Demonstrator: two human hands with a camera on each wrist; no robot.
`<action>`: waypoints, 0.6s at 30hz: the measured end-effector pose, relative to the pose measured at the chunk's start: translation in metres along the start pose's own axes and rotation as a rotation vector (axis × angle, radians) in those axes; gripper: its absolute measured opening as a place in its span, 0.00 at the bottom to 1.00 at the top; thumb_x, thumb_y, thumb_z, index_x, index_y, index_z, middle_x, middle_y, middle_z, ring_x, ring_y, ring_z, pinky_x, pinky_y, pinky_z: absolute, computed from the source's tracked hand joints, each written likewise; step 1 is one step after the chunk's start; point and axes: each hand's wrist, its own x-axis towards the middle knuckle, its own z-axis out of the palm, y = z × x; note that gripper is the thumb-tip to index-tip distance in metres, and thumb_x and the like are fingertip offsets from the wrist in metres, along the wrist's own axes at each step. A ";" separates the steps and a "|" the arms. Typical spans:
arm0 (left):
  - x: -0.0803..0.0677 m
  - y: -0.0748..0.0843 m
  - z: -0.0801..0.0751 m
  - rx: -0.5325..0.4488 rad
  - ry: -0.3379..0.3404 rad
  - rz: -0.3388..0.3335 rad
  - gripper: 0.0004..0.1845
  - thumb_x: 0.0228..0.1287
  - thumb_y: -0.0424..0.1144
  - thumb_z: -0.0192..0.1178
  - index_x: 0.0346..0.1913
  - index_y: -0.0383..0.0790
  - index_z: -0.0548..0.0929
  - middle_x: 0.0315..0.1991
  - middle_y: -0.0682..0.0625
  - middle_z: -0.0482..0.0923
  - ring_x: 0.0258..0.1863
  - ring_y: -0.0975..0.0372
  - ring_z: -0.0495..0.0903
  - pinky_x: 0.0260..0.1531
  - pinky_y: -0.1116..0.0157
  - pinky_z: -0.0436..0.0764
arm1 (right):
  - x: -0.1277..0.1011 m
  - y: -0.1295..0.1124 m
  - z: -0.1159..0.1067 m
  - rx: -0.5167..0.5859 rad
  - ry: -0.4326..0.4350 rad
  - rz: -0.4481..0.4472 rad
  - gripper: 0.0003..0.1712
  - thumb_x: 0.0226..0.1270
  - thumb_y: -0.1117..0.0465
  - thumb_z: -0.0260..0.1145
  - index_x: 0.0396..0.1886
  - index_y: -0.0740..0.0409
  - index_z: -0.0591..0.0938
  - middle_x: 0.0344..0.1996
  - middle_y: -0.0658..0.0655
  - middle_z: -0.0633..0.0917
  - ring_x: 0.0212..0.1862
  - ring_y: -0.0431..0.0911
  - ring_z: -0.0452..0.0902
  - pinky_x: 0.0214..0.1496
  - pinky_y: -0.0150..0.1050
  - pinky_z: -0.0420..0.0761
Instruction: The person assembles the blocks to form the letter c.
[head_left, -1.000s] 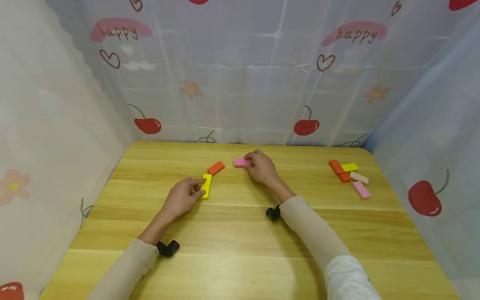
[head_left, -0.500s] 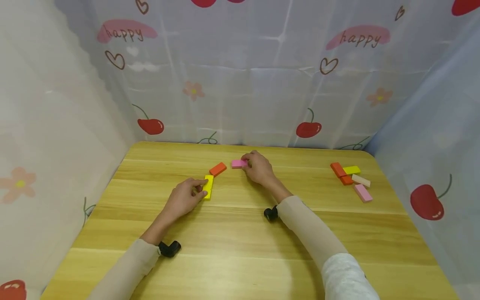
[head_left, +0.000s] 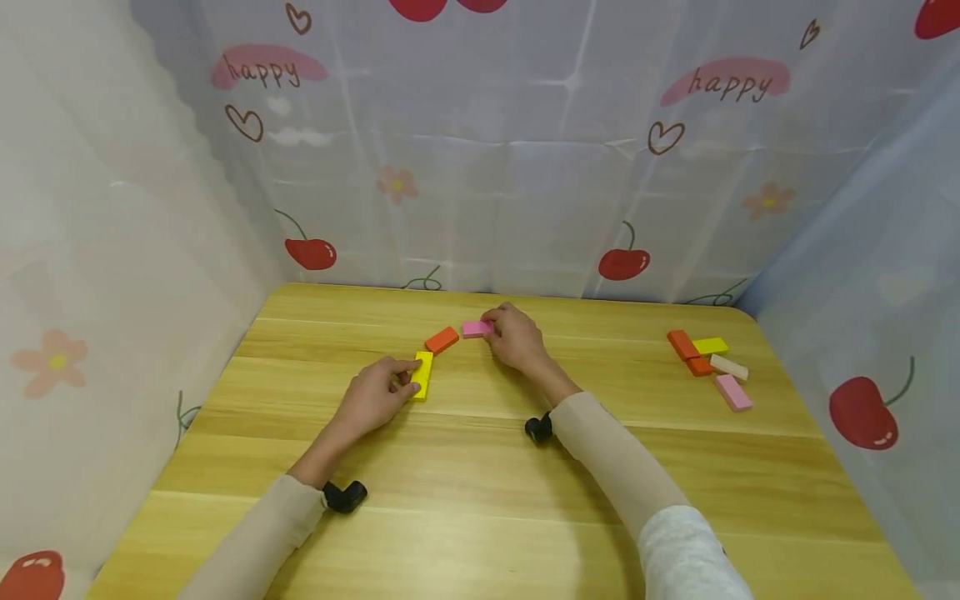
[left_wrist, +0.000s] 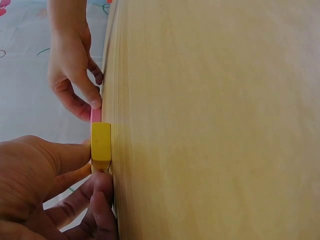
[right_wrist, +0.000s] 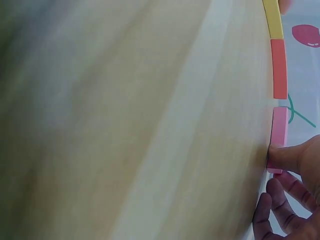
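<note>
In the head view my left hand point(head_left: 378, 395) holds a yellow block point(head_left: 423, 375), lying flat, between thumb and fingers. An orange block point(head_left: 442, 340) lies at an angle by its far end, with no hand on it. My right hand point(head_left: 516, 337) pinches the right end of a pink block point(head_left: 474, 329), which also lies flat. A small gap parts the pink block point(right_wrist: 280, 122) from the orange block point(right_wrist: 279, 69) in the right wrist view. The left wrist view shows the yellow block point(left_wrist: 101, 142) end-on, thumb and fingers at its sides.
At the table's right lie another orange block point(head_left: 682, 345), a smaller-looking orange piece point(head_left: 701, 367), a yellow block point(head_left: 712, 346), a cream block point(head_left: 729, 367) and a pink block point(head_left: 732, 392). Printed curtains point(head_left: 480, 208) stand behind and beside the wooden table point(head_left: 465, 500).
My right hand has slid the pink block left, narrowing its gap to the orange block. My left hand keeps its place at the yellow block. The head view has shifted slightly.
</note>
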 end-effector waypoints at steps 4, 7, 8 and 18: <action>0.000 -0.001 0.000 0.000 -0.004 -0.001 0.24 0.75 0.42 0.70 0.71 0.43 0.84 0.43 0.48 0.84 0.32 0.62 0.79 0.33 0.65 0.78 | 0.001 -0.002 0.001 -0.008 -0.006 0.003 0.18 0.77 0.59 0.72 0.63 0.54 0.88 0.58 0.57 0.86 0.50 0.52 0.82 0.53 0.50 0.85; -0.001 -0.001 0.000 -0.001 -0.003 0.001 0.24 0.75 0.42 0.70 0.71 0.44 0.84 0.43 0.48 0.84 0.32 0.62 0.79 0.32 0.65 0.78 | 0.003 -0.003 0.001 -0.011 -0.010 0.006 0.18 0.77 0.59 0.71 0.63 0.53 0.88 0.59 0.56 0.85 0.52 0.53 0.83 0.56 0.51 0.84; 0.000 -0.001 0.000 0.000 -0.001 0.003 0.24 0.75 0.43 0.70 0.71 0.44 0.84 0.43 0.48 0.84 0.32 0.62 0.79 0.32 0.65 0.78 | 0.003 -0.003 0.001 -0.013 -0.011 0.006 0.18 0.77 0.59 0.71 0.63 0.53 0.88 0.59 0.56 0.85 0.53 0.53 0.83 0.57 0.51 0.84; 0.000 -0.001 0.000 0.001 0.000 0.008 0.24 0.75 0.43 0.70 0.70 0.44 0.85 0.42 0.48 0.84 0.31 0.62 0.79 0.31 0.65 0.77 | 0.005 -0.005 0.003 -0.008 -0.029 0.006 0.18 0.77 0.61 0.70 0.64 0.52 0.88 0.60 0.56 0.85 0.55 0.54 0.84 0.58 0.52 0.85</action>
